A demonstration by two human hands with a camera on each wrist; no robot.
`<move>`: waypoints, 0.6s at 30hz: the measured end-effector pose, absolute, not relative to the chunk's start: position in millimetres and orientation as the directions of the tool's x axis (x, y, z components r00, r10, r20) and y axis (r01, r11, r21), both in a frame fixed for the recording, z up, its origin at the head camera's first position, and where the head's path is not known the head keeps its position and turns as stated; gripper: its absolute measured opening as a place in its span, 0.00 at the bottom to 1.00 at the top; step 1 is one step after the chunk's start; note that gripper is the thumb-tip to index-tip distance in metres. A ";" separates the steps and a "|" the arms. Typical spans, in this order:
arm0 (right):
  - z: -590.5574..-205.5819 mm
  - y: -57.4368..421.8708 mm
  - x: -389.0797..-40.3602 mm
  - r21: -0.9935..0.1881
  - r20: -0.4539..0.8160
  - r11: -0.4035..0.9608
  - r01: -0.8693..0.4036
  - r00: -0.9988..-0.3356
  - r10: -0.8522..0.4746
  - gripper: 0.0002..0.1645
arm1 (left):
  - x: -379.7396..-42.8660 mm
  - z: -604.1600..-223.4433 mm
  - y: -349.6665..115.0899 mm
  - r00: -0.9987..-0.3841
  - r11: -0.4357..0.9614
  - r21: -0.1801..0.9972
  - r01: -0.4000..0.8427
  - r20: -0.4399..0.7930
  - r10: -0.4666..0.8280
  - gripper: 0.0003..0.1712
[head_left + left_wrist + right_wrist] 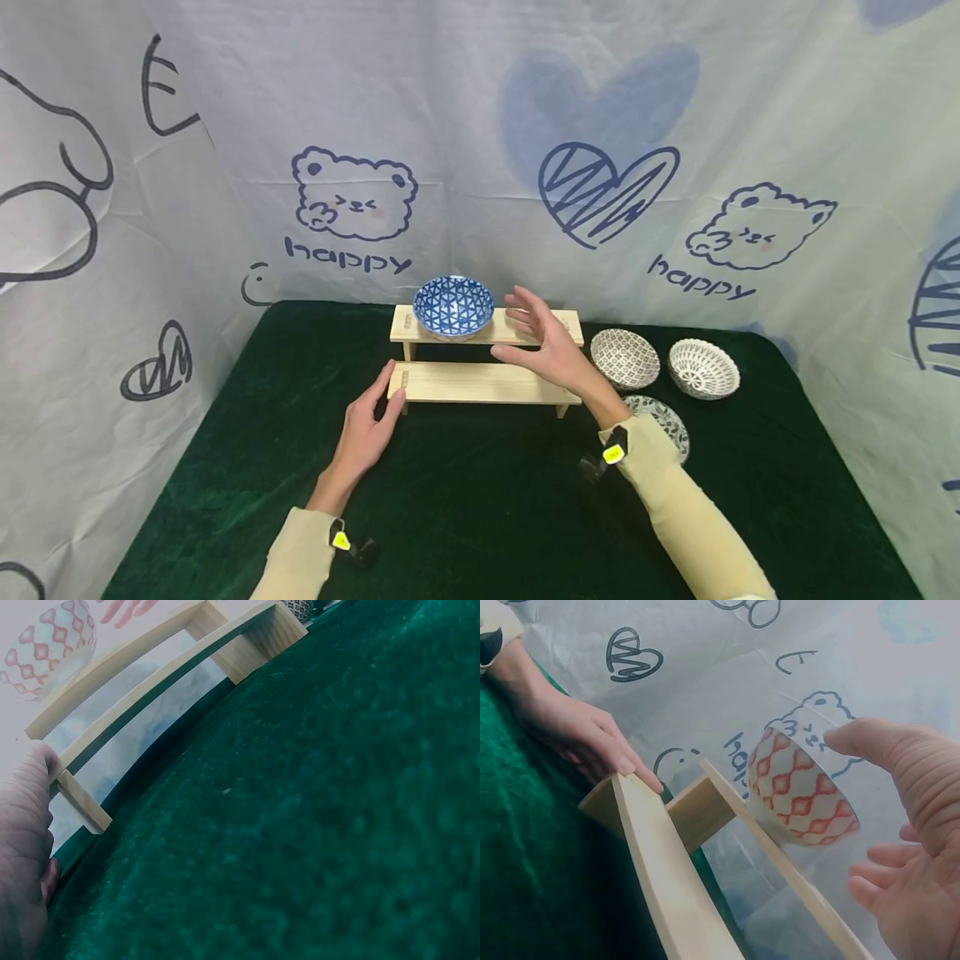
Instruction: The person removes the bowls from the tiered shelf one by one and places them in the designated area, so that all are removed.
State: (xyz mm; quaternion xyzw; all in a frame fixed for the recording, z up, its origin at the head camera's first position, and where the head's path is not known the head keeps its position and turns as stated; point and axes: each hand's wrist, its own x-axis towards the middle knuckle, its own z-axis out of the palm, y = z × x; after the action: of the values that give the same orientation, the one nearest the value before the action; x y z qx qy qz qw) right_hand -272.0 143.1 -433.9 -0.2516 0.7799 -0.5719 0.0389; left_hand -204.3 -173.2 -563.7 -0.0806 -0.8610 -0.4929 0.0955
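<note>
A two-tier wooden stand [480,382] has a patterned bowl [453,307] on the left part of its upper shelf. The bowl is blue and white inside; its outside [799,791] shows red diamonds on white. My left hand [365,433] touches the left end of the lower shelf, thumb toward the front and fingers toward the back. To the right of the bowl, my right hand [551,350] hovers over the stand with fingers apart and nothing in it. A gap separates it from the bowl in the right wrist view.
Right of the stand are a brown-patterned bowl [625,358], a white bowl with dark marks [703,368], and a floral dish [663,423] partly hidden by the right forearm. Dark green cloth [480,500] covers the table. A printed white curtain [480,125] hangs behind and beside it.
</note>
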 end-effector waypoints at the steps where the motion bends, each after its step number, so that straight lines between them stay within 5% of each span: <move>1: -433.6 140.9 -274.4 -0.911 0.217 0.229 -0.343 -0.871 -0.441 0.58 | -204.7 -563.5 -173.5 -0.968 0.502 0.832 0.236 0.248 0.044 0.37; 18: -437.6 106.7 -304.9 -0.955 0.116 0.189 -0.227 -0.878 -0.465 0.71 | -203.4 -562.5 -172.9 -0.964 0.504 0.828 0.246 0.263 0.039 0.37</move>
State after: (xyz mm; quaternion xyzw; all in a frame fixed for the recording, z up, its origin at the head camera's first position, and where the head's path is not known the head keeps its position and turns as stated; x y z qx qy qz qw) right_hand -304.9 106.7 -437.6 -0.2260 0.7647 -0.5952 0.0998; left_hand -203.4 -172.9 -562.5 -0.0827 -0.8607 -0.4912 0.1053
